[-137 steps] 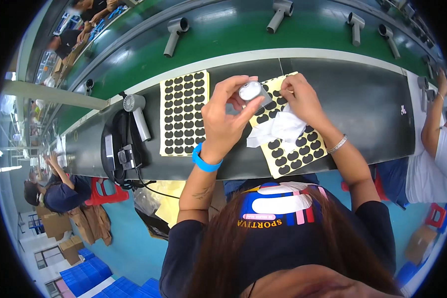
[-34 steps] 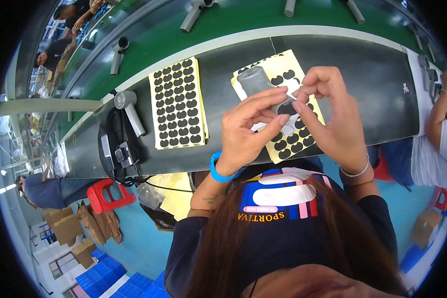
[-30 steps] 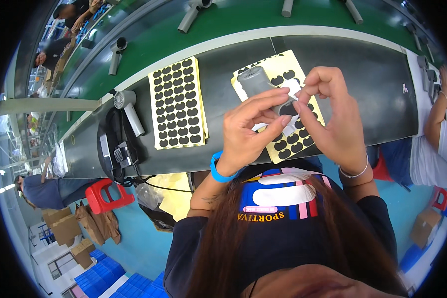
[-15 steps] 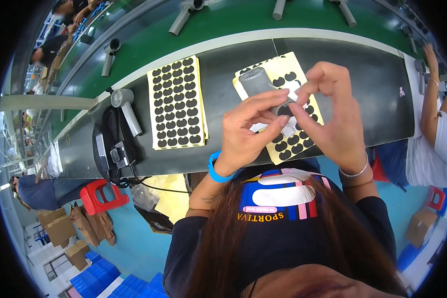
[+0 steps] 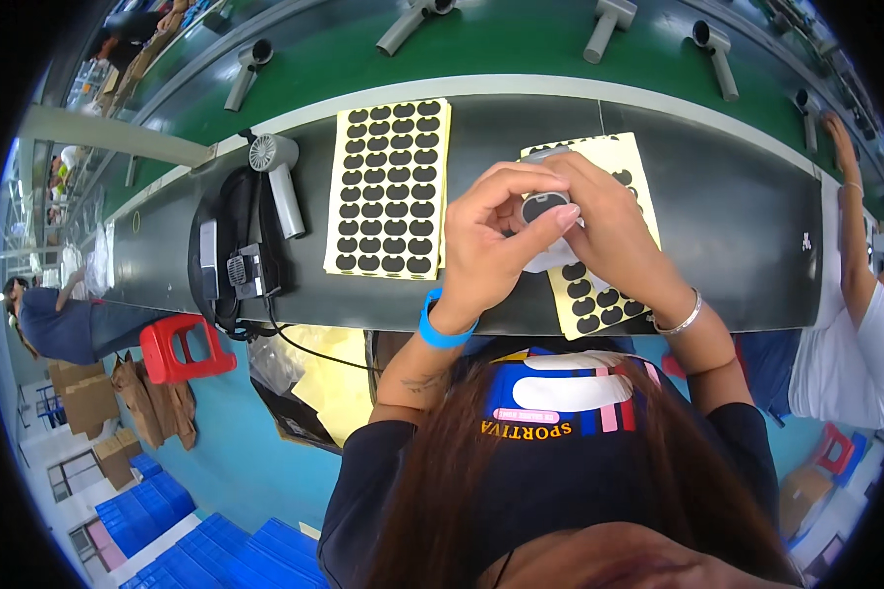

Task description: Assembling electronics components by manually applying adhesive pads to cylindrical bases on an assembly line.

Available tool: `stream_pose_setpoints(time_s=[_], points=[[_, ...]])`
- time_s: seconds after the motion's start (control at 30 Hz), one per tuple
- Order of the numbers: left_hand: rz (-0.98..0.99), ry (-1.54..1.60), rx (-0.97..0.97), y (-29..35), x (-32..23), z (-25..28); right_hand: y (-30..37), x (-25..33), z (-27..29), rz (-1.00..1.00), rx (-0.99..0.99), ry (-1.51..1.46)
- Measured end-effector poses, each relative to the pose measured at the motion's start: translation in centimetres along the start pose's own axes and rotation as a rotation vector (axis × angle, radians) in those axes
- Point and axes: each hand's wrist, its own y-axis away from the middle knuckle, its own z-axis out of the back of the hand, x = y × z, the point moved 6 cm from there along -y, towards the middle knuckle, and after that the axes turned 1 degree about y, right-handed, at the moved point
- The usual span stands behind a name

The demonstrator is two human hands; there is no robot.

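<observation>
My left hand [image 5: 491, 236] is closed round the handle of a grey handheld fan [image 5: 530, 211], its thumb beside the handle's end. A black sticker [image 5: 543, 204] shows on that end. My right hand [image 5: 614, 226] wraps over the fan from the other side, its fingertips hidden behind it. Most of the fan's head is covered by my hands. Beneath them lies a yellow-backed sheet of black stickers [image 5: 599, 304], partly used. Something thin and white [image 5: 552, 258] pokes out under my fingers.
To the left lie a fuller sticker sheet [image 5: 388, 191], another grey fan [image 5: 283, 191], and a black strap with cabled devices [image 5: 250, 270]. Beyond the table edge runs a green conveyor [image 5: 501, 49] carrying grey fans. A co-worker's arm [image 5: 850, 216] reaches in at right; a red stool [image 5: 182, 348] stands lower left.
My right hand has moved from a raised pinch beside the fan to wrapping over it. The black sticker on the handle's end now shows clearly. The view has shifted, and conveyor fans sit further right.
</observation>
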Motion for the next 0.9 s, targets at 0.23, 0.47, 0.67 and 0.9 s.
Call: stream_pose_setpoints(time_s=[0.23, 0.47, 0.67, 0.9], points=[[0.041, 0.011, -0.123, -1.0, -0.4, 0.0, -0.7, -0.9, 0.1, -0.117, 0.054, -0.127], [0.009, -0.048, -0.071, -5.2, -0.9, 0.5, -4.1, -6.9, 6.0, -0.015, -0.04, 0.187], [-0.346, -0.909, 0.066, -15.6, 5.3, -1.6, -8.7, -25.4, 11.6, -0.028, -0.109, 0.8], [-0.36, -1.043, 0.054, -21.0, 11.8, -1.3, -6.5, -18.5, 9.9, -0.009, -0.243, 0.598]])
